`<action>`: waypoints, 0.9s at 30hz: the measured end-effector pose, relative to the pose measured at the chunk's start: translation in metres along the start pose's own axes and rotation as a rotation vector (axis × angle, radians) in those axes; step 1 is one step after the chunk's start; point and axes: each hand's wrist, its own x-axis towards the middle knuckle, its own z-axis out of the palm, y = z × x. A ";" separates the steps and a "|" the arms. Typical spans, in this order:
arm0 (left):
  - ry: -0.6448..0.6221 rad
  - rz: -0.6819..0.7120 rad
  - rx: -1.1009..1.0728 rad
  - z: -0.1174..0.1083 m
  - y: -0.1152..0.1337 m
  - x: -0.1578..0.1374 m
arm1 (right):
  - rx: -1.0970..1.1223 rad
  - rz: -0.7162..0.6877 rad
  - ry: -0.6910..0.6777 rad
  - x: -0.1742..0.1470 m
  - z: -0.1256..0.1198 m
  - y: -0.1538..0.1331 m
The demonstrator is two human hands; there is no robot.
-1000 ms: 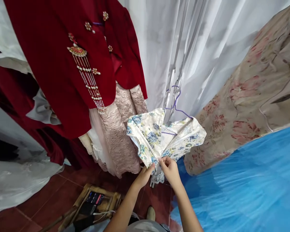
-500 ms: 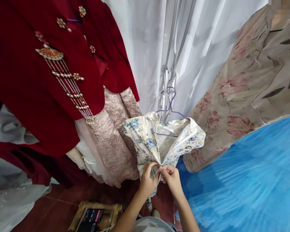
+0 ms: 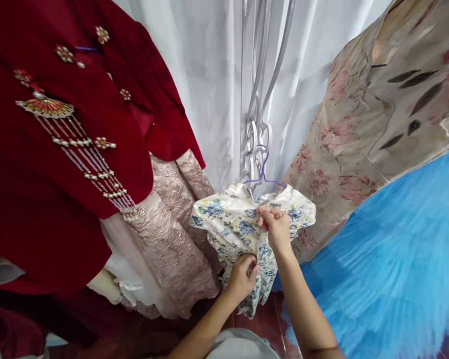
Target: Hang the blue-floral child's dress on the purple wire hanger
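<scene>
A white dress [image 3: 228, 219] with blue flowers hangs on a purple wire hanger [image 3: 262, 172] in front of me. The opening down its middle is drawn together almost to the neckline. Near the top of that opening, my right hand [image 3: 275, 227] is closed in a pinch at the zipper; the small pull itself is hidden by the fingers. Lower down, my left hand [image 3: 243, 276] grips the dress fabric beside the same seam.
At left hang a dark red velvet jacket [image 3: 134, 45] with beaded brooches and a pink brocade skirt [image 3: 168, 239]. A beige floral dress [image 3: 322, 144] and blue tulle [image 3: 377, 264] fill the right. White curtains [image 3: 209, 75] and white metal hooks [image 3: 252, 134] are behind.
My right hand has moved up along the opening, and the wide V of the dress has closed. My left hand stays low on the seam. The view has shifted slightly.
</scene>
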 end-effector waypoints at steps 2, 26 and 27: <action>-0.028 0.007 0.026 -0.002 -0.004 -0.002 | 0.030 -0.070 0.001 0.015 0.012 -0.016; 0.293 0.533 0.317 -0.101 0.126 0.157 | -0.105 -0.136 -0.173 0.007 -0.017 -0.014; 0.355 0.529 0.312 -0.103 0.130 0.158 | -0.112 -0.121 -0.188 0.007 -0.017 -0.005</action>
